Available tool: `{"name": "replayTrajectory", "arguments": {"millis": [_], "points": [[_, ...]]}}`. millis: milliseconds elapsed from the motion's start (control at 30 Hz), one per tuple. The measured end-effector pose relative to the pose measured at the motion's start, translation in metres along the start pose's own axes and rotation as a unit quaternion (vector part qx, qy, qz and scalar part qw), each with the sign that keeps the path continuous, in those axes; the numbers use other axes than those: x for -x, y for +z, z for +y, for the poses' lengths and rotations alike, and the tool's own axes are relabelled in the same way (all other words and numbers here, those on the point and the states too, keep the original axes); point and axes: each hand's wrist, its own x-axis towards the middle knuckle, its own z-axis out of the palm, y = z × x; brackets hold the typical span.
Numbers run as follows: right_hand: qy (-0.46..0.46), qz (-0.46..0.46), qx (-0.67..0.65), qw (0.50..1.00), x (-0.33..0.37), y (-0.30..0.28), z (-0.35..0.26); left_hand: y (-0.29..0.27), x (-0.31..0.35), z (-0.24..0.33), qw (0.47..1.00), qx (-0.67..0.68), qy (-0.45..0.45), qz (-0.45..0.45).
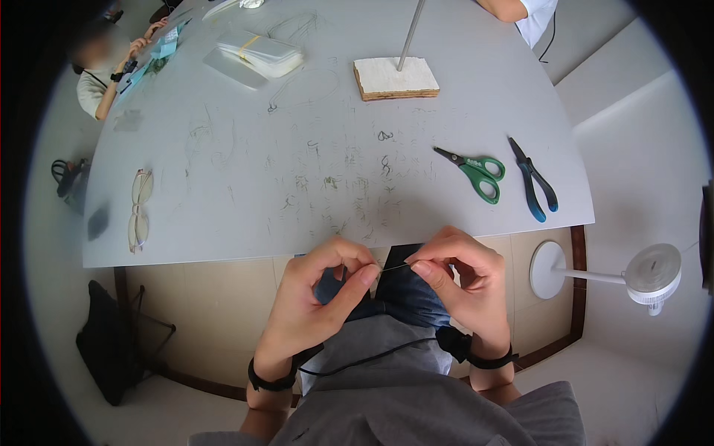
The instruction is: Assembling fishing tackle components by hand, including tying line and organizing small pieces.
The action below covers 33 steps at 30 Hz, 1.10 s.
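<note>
Both hands pinch a thin wire (394, 267) between thumb and forefinger, just below the desk (223, 223) edge. Left hand (320, 297) and right hand (461, 279) are curled nearly closed, fingertips close together. Scissors (476, 172) and pliers (537, 182) lie on the desk beyond.

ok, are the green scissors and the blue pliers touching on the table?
Apart. The head view shows a strip of bare grey table between the green-handled scissors and the blue-handled pliers, which lie side by side near the table's right edge.
</note>
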Motion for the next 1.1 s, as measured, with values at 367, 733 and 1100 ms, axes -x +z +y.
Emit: {"name": "replayTrajectory", "arguments": {"millis": [367,733,1100], "points": [[0.121,0.08,-0.218,0.965,0.011,0.003,-0.001,-0.008,0.008,0.005,0.976,-0.21,0.058,0.011],[0.177,0.248,-0.289,0.907,0.023,-0.019,0.007,-0.009,0.024,0.014,0.964,-0.259,-0.01,0.056],[0.18,0.334,-0.246,0.892,0.042,-0.041,0.012,-0.01,0.04,0.003,0.979,-0.182,-0.007,0.094]]}}
